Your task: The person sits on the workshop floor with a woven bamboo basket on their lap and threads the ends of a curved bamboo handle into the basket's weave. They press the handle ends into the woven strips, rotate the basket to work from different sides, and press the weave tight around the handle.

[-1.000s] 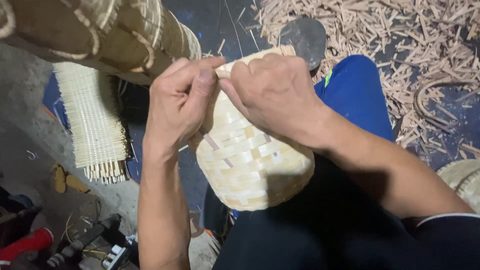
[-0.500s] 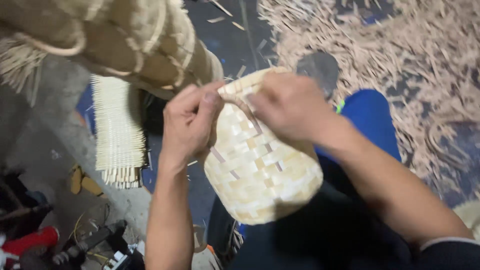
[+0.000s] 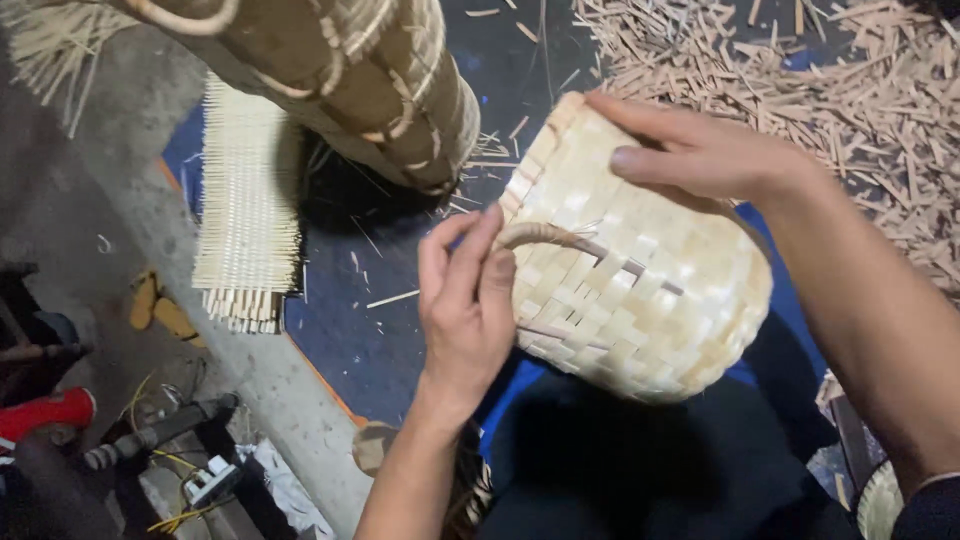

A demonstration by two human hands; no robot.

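Right now a pale woven basket (image 3: 640,270) lies on its side over the person's lap, above dark trousers and a blue cloth. Its long axis runs from upper left to lower right: the rim end points up and left toward the floor, and the rounded closed bottom points down and right toward the person's body.

The left hand (image 3: 465,300) is at the near side of the basket, close to the rim. Its thumb and fingers are pressed together around a thin curved strip (image 3: 540,236) that arches out of the weave, pinching it. The right hand (image 3: 700,150) rests on the upper side of the basket, fingers stretched along the weave toward the rim and pressed flat against it, gripping the basket body from above.

A few strips of the weave stand loose near the middle of the basket, leaving small dark gaps.

Above and to the left, a larger, darker woven cylinder (image 3: 350,70) crosses the top of the view, tilted, its open end near the basket's rim but apart from it. On the floor to the left lies a flat woven mat (image 3: 245,220) with loose strip ends at its lower edge. A heap of cut bamboo slivers (image 3: 860,100) covers the ground at upper right. A red-handled tool (image 3: 45,412) lies at the lower left edge, well apart from the hands.
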